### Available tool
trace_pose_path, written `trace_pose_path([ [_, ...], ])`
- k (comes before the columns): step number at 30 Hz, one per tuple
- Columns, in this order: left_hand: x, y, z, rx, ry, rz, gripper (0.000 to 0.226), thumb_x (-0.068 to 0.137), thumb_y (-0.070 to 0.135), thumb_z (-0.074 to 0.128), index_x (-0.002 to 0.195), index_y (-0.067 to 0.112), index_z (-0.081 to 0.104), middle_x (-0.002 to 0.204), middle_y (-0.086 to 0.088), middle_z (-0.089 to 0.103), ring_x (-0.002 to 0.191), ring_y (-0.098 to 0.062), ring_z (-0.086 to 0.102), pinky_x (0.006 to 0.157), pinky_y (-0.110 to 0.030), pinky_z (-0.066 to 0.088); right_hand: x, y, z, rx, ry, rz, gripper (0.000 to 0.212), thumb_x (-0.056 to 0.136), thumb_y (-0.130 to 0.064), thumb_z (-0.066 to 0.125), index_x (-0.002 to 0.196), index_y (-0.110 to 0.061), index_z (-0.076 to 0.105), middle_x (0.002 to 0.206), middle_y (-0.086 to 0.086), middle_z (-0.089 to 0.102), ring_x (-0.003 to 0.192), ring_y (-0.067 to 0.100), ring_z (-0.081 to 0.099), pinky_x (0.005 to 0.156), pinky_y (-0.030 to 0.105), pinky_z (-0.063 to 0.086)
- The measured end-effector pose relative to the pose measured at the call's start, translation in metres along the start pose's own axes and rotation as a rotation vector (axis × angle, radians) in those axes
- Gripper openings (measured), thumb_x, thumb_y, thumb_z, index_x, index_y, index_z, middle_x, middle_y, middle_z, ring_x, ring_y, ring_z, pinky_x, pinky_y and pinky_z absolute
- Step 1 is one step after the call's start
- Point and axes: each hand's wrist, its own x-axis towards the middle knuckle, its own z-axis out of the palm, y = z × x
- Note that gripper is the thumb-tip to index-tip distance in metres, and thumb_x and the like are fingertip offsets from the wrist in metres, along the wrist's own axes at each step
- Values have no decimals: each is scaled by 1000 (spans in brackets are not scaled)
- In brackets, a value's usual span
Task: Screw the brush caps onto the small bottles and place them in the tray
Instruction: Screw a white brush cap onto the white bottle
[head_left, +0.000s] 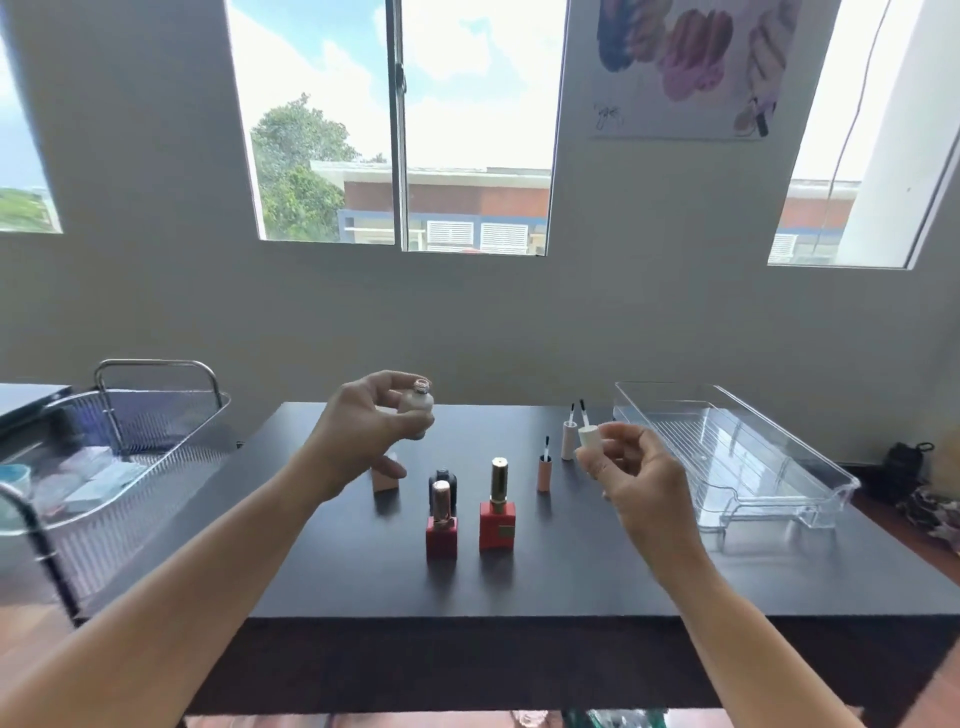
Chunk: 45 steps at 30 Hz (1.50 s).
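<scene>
Step in hand: pairing one cap with one bottle, not yet joined. Left hand (358, 431) is raised above the middle of the tabletop (571, 571), fingers and thumb curled round a small pale bottle (420, 413). The bottle is upright or nearly so, its threaded neck bare and open at the top. Right hand (641, 483) is raised nearer the right edge and pinches a white brush cap (589, 437) between fingertips and thumb, with the brush pointing up. Cap and bottle are well apart, both clear of the tabletop. The clear tray (753, 467) sits at the far right corner; no bottle seen in it. Standing mid-tabletop are a shorter red bottle (441, 538) and a taller red bottle (497, 525), both already capped. A dark bottle (443, 474) stands just behind the shorter one, and a pink bottle (385, 483) is partly hidden by the left hand. Toward the right, a pink cap (544, 475) and a second white cap (569, 440) stand loose with brushes up. Judgement: early in the task. The next move calls for turning the held cap over so the brush points down. Then bring the hands together, feed the brush into the neck, seat the threads squarely and twist while the left hand holds the bottle steady. Risk: bristles may catch on the neck rim.
</scene>
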Motion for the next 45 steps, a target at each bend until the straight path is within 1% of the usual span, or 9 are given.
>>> trace_pose_path([
  [3,-17,0,-2,37,6,55,30,78,16,81,98,38,75,101,-5,66,74,-26,67,49,-37,59,-5,-32,14,32,-55,-97,12,83,-29,75,94,-25,71,77,-2,73,65,3,63,60,14,49],
  [7,-32,-1,-2,107,22,106,40,74,23,83,105,45,71,97,3,66,73,-43,68,58,-45,62,-15,-57,36,22,-149,-163,12,91,-20,66,101,-22,73,79,-5,73,68,0,64,61,13,49],
  [11,-43,-3,-2,128,56,128,48,63,32,84,105,47,66,92,7,65,72,-31,70,48,-38,59,-24,-66,50,-12,-179,-206,9,90,-21,67,95,-28,66,79,5,71,70,22,65,60,34,53],
  [18,-54,-5,-3,192,80,147,35,64,32,83,93,45,66,89,18,68,66,-28,71,46,-39,59,-29,-69,57,-26,-197,-225,9,89,-22,68,91,-30,67,79,-3,73,71,32,65,65,43,54],
  [28,-56,-2,-3,245,116,186,38,70,22,84,96,44,68,85,12,70,62,-20,71,44,-33,58,-27,-74,59,-104,-210,-266,9,85,-31,72,88,-38,66,80,-2,70,70,13,63,58,12,49],
  [32,-59,0,0,251,118,221,37,71,21,84,95,46,69,84,10,70,59,-10,68,42,-24,54,-25,-75,59,-156,-210,-292,15,88,-28,69,95,-41,69,93,-8,66,81,4,61,68,7,44],
  [35,-61,2,3,238,105,234,39,71,20,83,94,48,71,94,15,65,64,-4,65,42,-20,52,-25,-76,58,-175,-228,-307,28,91,-19,66,100,-45,69,95,-11,62,83,3,59,70,7,43],
  [38,-63,2,5,214,80,226,39,71,21,84,99,46,72,95,17,64,74,-5,65,44,-20,53,-26,-76,55,-171,-233,-310,36,86,-7,70,104,-39,70,91,-12,64,81,2,60,69,8,45],
  [45,-65,2,7,177,62,234,40,73,20,83,100,48,71,95,16,67,76,-4,65,47,-19,53,-26,-75,53,-130,-215,-228,26,81,-7,75,94,-29,72,92,-6,72,82,4,66,70,15,53],
])
